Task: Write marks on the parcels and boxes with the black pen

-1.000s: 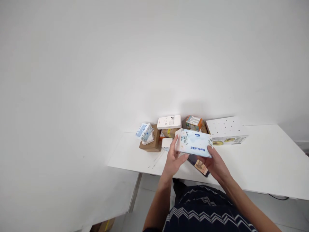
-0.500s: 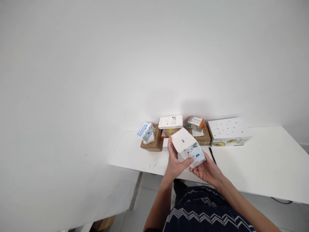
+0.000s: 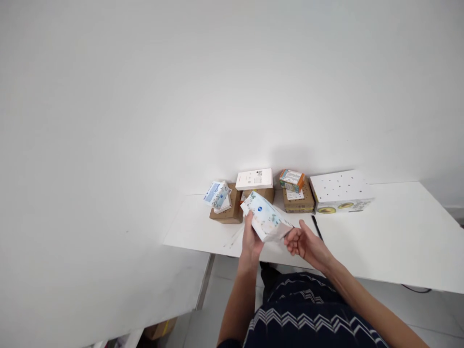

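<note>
Tilted above the front of the table is a white tissue pack (image 3: 266, 216) with a pale blue and green leaf print and a round blue logo. My left hand (image 3: 251, 238) grips it from the left and below, some of its fingers hidden behind the pack. At the pack's lower right end is my right hand (image 3: 306, 245), fingers loosely curled and thumb raised apart. Its fingertips are close to the pack's end; whether they touch it I cannot tell. Nothing shows in the right palm.
Along the wall on the white table (image 3: 395, 232) stand brown cartons (image 3: 226, 216), a flat white box (image 3: 254, 179), an orange-and-white box (image 3: 292, 180) and a large avocado-print box (image 3: 340, 188). A smaller leaf-print pack (image 3: 216, 194) lies at left. A black pen (image 3: 316, 227) lies near my right hand.
The pack has been turned, so its printed side with the logo now faces up instead of its plain white end. My right hand has come away from its underside; the left keeps hold.
</note>
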A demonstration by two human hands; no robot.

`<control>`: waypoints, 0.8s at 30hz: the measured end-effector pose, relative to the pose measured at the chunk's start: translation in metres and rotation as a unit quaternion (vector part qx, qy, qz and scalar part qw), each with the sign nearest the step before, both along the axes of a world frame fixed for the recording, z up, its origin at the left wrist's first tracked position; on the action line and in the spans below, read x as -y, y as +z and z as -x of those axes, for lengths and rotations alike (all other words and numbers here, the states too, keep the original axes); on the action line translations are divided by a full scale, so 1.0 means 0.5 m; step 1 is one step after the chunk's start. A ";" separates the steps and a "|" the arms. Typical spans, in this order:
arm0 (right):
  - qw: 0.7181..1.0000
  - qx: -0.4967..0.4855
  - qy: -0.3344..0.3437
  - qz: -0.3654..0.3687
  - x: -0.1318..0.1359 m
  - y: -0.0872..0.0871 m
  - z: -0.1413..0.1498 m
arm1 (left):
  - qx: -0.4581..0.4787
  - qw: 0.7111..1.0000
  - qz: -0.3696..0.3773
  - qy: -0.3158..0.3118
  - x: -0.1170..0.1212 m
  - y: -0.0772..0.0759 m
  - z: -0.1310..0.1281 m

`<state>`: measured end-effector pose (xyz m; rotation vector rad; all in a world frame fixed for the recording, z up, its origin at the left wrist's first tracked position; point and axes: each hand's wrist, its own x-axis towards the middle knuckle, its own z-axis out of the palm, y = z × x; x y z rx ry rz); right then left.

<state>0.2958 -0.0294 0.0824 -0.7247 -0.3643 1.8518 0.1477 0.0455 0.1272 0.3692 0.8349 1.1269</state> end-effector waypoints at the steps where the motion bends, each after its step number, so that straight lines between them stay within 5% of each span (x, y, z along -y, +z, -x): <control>1: 0.999 0.001 -0.028 0.017 -0.003 -0.004 -0.006 | 0.034 0.999 0.026 -0.009 -0.002 0.002 0.003; 5: 0.994 0.024 -0.092 0.059 -0.016 -0.036 -0.023 | 0.116 0.987 0.101 -0.037 -0.005 0.005 0.016; 7: 0.982 0.152 -0.100 0.053 -0.026 -0.067 -0.032 | 0.129 0.984 0.115 -0.042 -0.005 0.002 0.021; 11: 0.885 0.454 -0.087 0.063 -0.053 -0.156 -0.072 | 0.134 0.984 0.114 -0.035 -0.005 -0.008 0.026; 18: 0.705 0.688 0.013 0.170 -0.050 -0.296 -0.155 | 0.155 0.983 0.084 -0.042 0.003 -0.021 0.027; 24: 0.635 0.744 0.094 0.185 -0.038 -0.354 -0.168 | 0.169 0.981 0.092 -0.015 0.004 -0.016 0.024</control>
